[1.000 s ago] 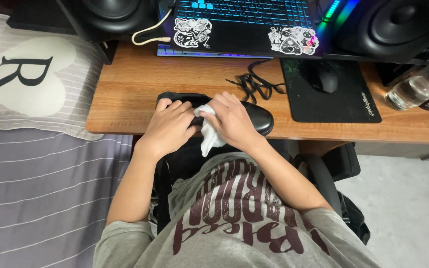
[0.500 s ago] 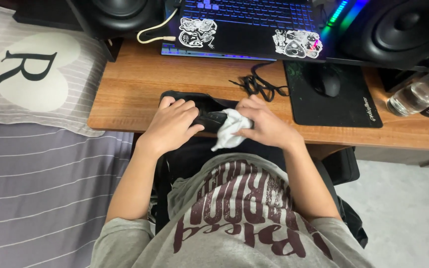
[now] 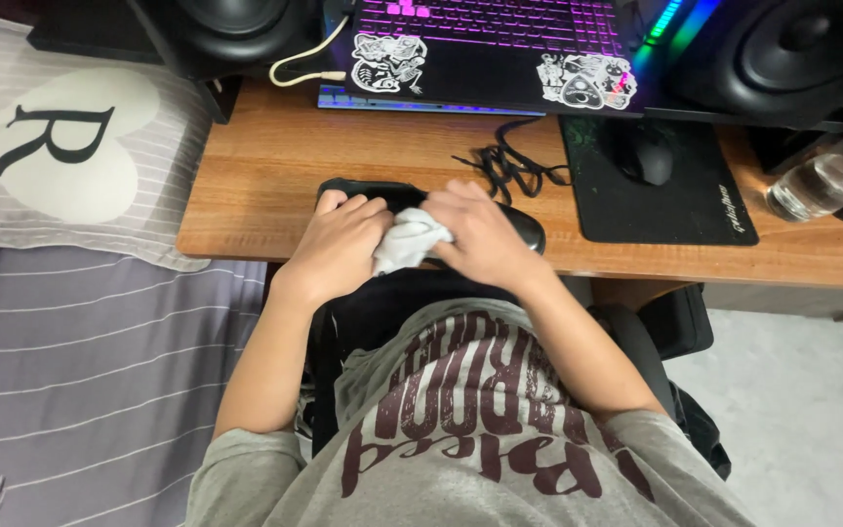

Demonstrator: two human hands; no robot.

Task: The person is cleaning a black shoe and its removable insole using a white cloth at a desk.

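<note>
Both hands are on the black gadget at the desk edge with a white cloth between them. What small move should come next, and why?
Probably a short wipe toward the right end. The right hand presses the white cloth on the middle of the black gadget, the left hand steadies its left end, and the rounded right end is bare.

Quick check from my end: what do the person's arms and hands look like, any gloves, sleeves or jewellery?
Both hands, left hand and right hand, are bare: no gloves, rings or watch visible. Forearms are uncovered; short grey T-shirt sleeves end near the shoulders.
</note>
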